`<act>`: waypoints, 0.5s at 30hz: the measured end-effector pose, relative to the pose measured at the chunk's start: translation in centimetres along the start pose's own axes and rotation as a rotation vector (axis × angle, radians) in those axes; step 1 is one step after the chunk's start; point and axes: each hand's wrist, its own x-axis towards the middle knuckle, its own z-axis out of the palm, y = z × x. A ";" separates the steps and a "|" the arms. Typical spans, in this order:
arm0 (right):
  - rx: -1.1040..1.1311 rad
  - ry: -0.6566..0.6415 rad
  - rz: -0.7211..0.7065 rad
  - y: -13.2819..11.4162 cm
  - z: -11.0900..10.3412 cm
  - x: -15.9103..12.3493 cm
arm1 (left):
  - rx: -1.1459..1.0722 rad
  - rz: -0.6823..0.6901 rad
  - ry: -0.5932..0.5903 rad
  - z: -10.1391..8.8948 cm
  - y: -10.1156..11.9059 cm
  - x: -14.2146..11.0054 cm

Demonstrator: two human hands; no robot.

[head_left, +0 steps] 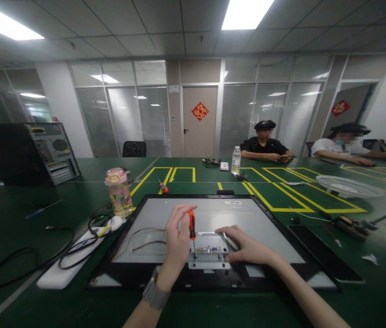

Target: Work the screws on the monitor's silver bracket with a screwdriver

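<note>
A monitor (264,221) lies face down on the green table, its grey metal back plate showing inside a black frame. My left hand (176,239) is closed round a red-and-black screwdriver (192,226), held upright with its tip down on a small metal bracket (209,257) with ports near the monitor's front edge. My right hand (246,246) rests on the plate just right of the bracket, fingers curled against the bracket's right end. Thin coloured wires (143,243) run across the plate to the left of my left hand.
A pink-lidded bottle (118,191), black cables (77,248) and a white board (73,262) lie to the left. A computer case (29,152) stands far left. A clear water bottle (236,160), a fan grille (349,186) and tools (350,225) are beyond and right. Two people sit at the far side.
</note>
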 end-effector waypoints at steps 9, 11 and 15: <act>0.005 0.002 -0.001 -0.2 0.0 -0.1 | 0.065 0.022 0.047 0.1 -0.1 0.3; 0.005 0.003 -0.004 -0.1 0.0 0.0 | 0.045 0.019 0.024 0.1 -0.1 0.3; 0.000 0.003 -0.003 -0.1 0.0 0.0 | 0.069 0.028 0.088 0.1 -0.1 0.1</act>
